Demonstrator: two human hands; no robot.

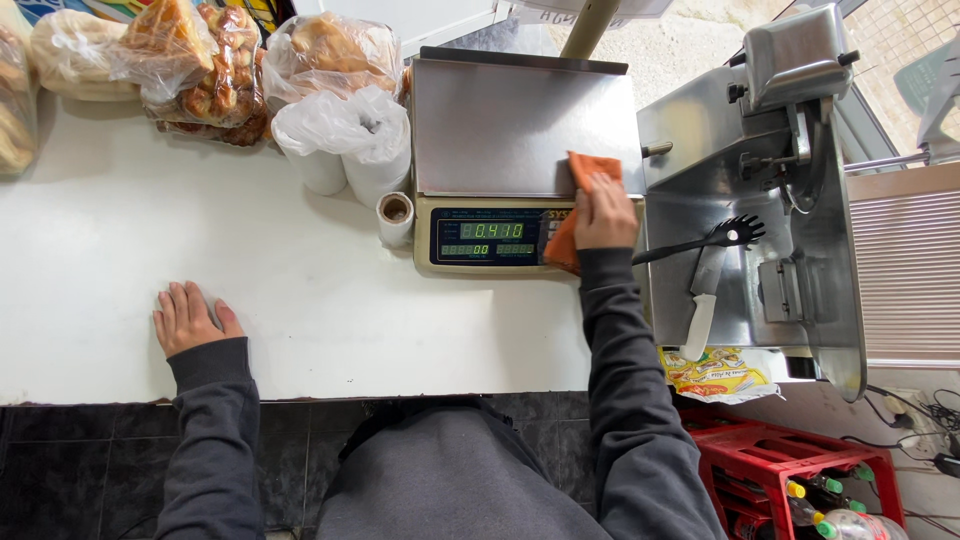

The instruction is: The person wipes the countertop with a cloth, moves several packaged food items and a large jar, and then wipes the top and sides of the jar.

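My right hand (604, 212) grips an orange cloth (580, 205), fingers pressed down over it at the right edge of the scale (500, 130). The cloth is bunched under my palm: one end lies on the steel pan at 12 o'clock from my knuckles, the other hangs down over the front panel at 7 o'clock, just beside the green display (490, 238). The display is lit; part of the panel at its right is hidden by the cloth.

My left hand (190, 318) lies flat and open on the white counter (300, 300), fingers together, holding nothing, well apart from the scale, at 8 o'clock from it.

At 9 o'clock from the scale stands a small roll (395, 217), upright, just beside the scale's front corner. At 10 o'clock from the roll are two white rolls in a plastic bag (345, 140). Beyond them, at 11 o'clock, along the far edge of the counter, lie clear bags of bread (190, 60).

At 3 o'clock from my right hand is a steel slicer (760, 200). A black slotted spoon (715, 238) lies across its tray, head at 2 o'clock, handle towards my wrist. A knife (702, 300) lies below it, touching or crossing it, I cannot tell which. A yellow packet (715, 372) sits at 6 o'clock from the knife, and a red crate (790, 470) with bottles stands on the floor below.
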